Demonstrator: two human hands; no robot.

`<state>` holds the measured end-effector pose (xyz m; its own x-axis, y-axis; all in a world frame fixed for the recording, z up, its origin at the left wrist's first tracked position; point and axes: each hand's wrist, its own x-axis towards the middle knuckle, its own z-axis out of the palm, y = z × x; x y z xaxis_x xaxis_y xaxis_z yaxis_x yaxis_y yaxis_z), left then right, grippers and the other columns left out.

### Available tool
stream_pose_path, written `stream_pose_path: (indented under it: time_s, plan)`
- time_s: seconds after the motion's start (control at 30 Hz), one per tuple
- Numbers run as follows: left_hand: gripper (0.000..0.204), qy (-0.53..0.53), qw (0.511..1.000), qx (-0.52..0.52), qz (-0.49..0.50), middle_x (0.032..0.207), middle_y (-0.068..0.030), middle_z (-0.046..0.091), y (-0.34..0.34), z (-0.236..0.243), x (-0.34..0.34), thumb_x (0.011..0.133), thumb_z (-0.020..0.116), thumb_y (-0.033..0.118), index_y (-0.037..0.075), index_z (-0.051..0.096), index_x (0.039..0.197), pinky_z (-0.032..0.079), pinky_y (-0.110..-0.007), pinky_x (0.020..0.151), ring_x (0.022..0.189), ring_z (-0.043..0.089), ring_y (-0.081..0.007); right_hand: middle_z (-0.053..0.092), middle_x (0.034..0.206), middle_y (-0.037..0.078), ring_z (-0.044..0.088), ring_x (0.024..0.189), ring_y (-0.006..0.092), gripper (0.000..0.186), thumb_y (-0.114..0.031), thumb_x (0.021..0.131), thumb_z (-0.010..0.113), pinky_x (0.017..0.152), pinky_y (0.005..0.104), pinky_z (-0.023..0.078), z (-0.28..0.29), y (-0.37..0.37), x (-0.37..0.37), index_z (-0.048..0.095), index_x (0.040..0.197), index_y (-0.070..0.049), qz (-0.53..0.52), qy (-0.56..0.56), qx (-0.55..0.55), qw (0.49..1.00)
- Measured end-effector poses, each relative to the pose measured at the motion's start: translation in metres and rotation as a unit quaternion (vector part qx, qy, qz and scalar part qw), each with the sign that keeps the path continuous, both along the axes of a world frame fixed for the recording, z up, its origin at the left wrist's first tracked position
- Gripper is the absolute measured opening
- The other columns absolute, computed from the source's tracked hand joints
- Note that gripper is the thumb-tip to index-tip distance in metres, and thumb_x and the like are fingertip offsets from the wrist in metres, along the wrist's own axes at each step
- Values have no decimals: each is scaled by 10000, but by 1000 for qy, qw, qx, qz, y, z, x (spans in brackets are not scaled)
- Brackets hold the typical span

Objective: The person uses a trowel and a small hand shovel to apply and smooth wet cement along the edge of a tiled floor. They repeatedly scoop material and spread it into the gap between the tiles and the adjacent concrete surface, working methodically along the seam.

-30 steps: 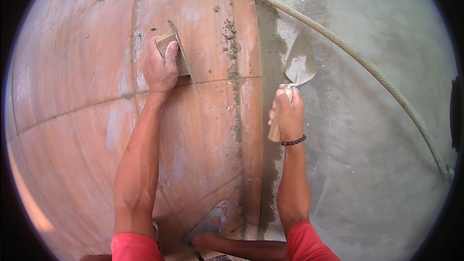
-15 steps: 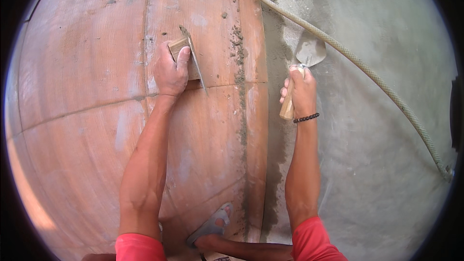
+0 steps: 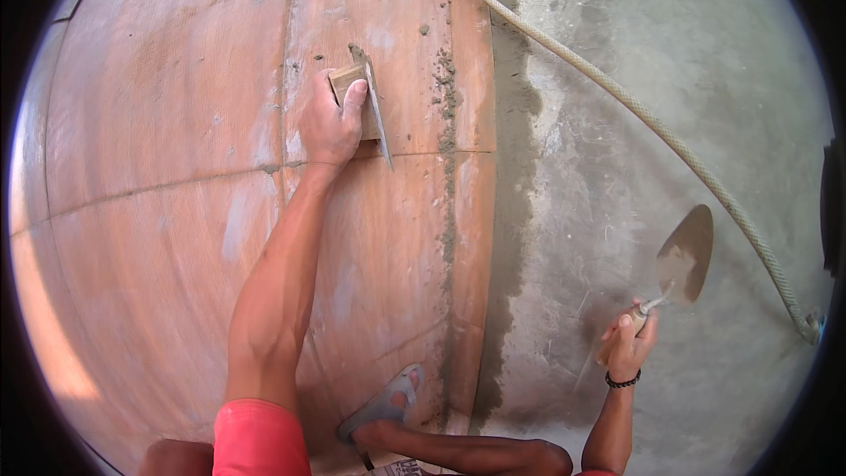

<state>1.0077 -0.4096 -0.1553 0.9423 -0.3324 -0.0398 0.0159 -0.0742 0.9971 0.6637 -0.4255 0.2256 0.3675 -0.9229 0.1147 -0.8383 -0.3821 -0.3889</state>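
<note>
Orange tile floor [image 3: 167,115] to the left, grey cement [image 3: 586,238] to the right, damp-looking strip [image 3: 511,185] along the joint. Flat trowel [image 3: 374,99] is at 11 o'clock on the tile side, blade on edge. Left hand [image 3: 333,130] has its grip closed round the wooden handle, thumb on top; can't tell from here if the blade's lower edge touches tile. Pointing trowel [image 3: 687,256] is at 3 o'clock over the cement, tip away from the wearer. Right hand [image 3: 629,341], at 4, has its grip wrapped round that handle.

Risks, my read:
- Crumbs [image 3: 448,110] run from 12 toward 6 on the tile, just right of the flat trowel. A sweep toward 3 could drag grit and scratch.
- Hose [image 3: 630,106] arcs from 12 to between 3 and 4, past the pointing trowel. A wide swing could snag it.
- Sandal [image 3: 385,408] at 6 sits near the crumb line. A shuffle right could track mortar or dent the strip, if it's soft.
- Pointing trowel tilts; anything stuck on its blade could drop on the cement.

Count: two hands, two trowels (one flat, one pointing), one hose, one sandal in view, one dark bead bracelet [image 3: 623,381] on the right wrist, one damp strip. Crumbs: too many to count.
</note>
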Motion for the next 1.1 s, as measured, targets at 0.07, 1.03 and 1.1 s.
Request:
stream_pose_path:
  time_s: [0.07, 1.03, 1.1]
  plan:
    - [509, 7, 1000, -5, 1, 910, -220, 667, -3, 3, -1, 937, 539, 490, 24, 506, 1142, 481, -469, 732, 850, 647, -408, 514, 763, 56, 509, 563, 121, 393, -233, 934, 549, 507, 256, 426, 55, 12, -44, 455, 1212, 28, 4, 32, -101, 994]
    - [447, 220, 959, 72, -163, 1059, -310, 602, -178, 67, -113, 953, 549, 336, -58, 403, 1103, 463, -525, 835, 978, 601, -471, 610, 875, 76, 579, 720, 188, 384, -251, 867, 632, 623, 329, 482, 207, 32, -249, 571, 1217, -103, -150, -480, 184, 845]
    - [463, 218, 954, 74, -192, 1038, -310, 611, -173, 72, -119, 953, 546, 337, -64, 393, 1125, 466, -526, 828, 966, 606, -474, 681, 955, 47, 627, 827, 191, 355, -177, 813, 700, 706, 348, 512, 241, 34, -307, 657, 1166, -185, -280, -608, 204, 714]
